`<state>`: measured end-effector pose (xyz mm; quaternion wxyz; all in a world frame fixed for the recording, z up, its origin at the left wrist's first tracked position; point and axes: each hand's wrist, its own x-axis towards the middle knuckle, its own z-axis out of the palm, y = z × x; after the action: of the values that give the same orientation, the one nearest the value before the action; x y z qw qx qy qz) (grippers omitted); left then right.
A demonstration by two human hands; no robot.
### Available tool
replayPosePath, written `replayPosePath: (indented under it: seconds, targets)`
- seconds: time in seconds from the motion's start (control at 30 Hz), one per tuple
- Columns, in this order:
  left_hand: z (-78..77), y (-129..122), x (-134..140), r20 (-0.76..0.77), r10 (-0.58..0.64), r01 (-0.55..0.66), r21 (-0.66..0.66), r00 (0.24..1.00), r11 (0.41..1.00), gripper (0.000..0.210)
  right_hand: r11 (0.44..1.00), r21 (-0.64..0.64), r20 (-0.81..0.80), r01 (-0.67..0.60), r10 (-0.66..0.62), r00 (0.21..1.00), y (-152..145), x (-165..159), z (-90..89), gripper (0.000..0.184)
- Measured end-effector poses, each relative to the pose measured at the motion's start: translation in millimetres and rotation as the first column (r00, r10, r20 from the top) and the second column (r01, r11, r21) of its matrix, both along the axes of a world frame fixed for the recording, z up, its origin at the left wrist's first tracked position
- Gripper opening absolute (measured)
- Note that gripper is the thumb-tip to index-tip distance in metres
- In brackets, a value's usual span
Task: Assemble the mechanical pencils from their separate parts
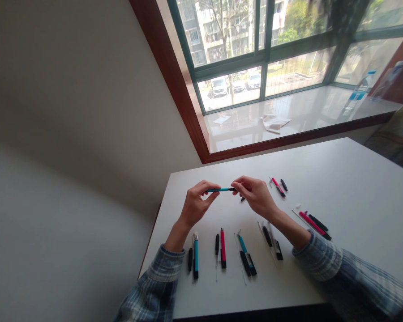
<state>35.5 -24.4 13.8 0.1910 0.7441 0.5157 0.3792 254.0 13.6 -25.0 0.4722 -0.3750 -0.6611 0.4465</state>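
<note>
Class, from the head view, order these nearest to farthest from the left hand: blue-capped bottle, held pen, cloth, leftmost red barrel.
1. Held pen: in the left hand
2. Leftmost red barrel: on the table
3. Cloth: on the sill
4. Blue-capped bottle: farther right on the sill

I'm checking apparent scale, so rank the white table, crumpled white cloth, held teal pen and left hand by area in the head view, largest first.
1. White table
2. Left hand
3. Crumpled white cloth
4. Teal pen, visible part only; fingers cover some
</note>
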Motion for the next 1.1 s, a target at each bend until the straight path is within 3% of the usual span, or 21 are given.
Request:
replayPosePath:
  seconds: [0.33, 0.53, 0.7, 0.93, 1.1]
  targets:
    - [0.3, 0.7, -2.5, 0.026, 0.001, -0.001, -0.020, 1.000, 1.000, 0.014, 0.989, 0.071, 0.003, -0.129, 0.129, 0.992, -7.1, -0.4, 9.9, 0.022]
    - [0.4, 1.1, -2.0, 0.065, -0.015, 0.018, -0.046, 0.998, 0.999, 0.016, 0.991, -0.088, -0.043, -0.098, 0.095, 0.995, -3.8, -0.7, 5.4, 0.028]
    - [-1.6, 1.3, -3.1, 0.062, 0.021, -0.019, -0.036, 0.998, 0.999, 0.016, 0.999, -0.019, 0.108, -0.042, 0.044, 0.993, -2.7, 1.1, 5.6, 0.036]
    - [-1.7, 1.8, -1.9, 0.060, 0.018, -0.014, -0.054, 0.998, 0.998, 0.014, 0.996, -0.024, 0.058, -0.092, 0.093, 0.994, -4.8, -2.2, 5.2, 0.012]
    - [-1.5, 1.7, -2.8, 0.062, 0.025, -0.023, -0.044, 0.998, 0.999, 0.013, 0.998, 0.005, 0.066, -0.061, 0.061, 0.996, -2.3, -1.5, 4.5, 0.019]
